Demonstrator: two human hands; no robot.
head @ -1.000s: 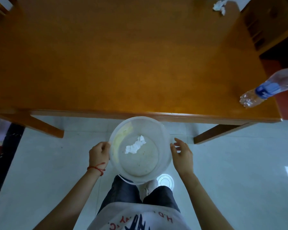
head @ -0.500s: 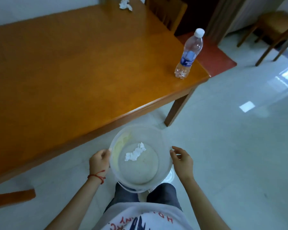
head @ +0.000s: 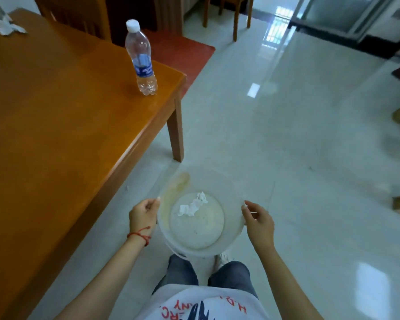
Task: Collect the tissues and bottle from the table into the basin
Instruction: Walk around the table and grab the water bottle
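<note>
At eleven o'clock on the worktop (head: 56, 107), we judge the bottle (head: 141, 58) light, slippery, best gripped mid-body; left hand (head: 143, 215) and right hand (head: 259, 218) clasp the basin (head: 234, 229).

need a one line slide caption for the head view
Both hands, left and right, carry the basin with one tissue; bottle and another tissue remain on the table.

Table (head: 56, 116): wood, orange-brown, smooth lacquered top with soft sheen. Bottle (head: 141, 58): clear glossy plastic, blue printed label, white plastic cap. Basin (head: 231, 236): translucent whitish plastic, matt, yellowish staining on inner wall. Tissue in basin (head: 192, 205): white crumpled paper, matt. Tissue on table (head: 8, 26): same paper. Floor (head: 298, 146): pale polished tile, highly reflective. Wrist cord (head: 140, 234): red thread.
</note>
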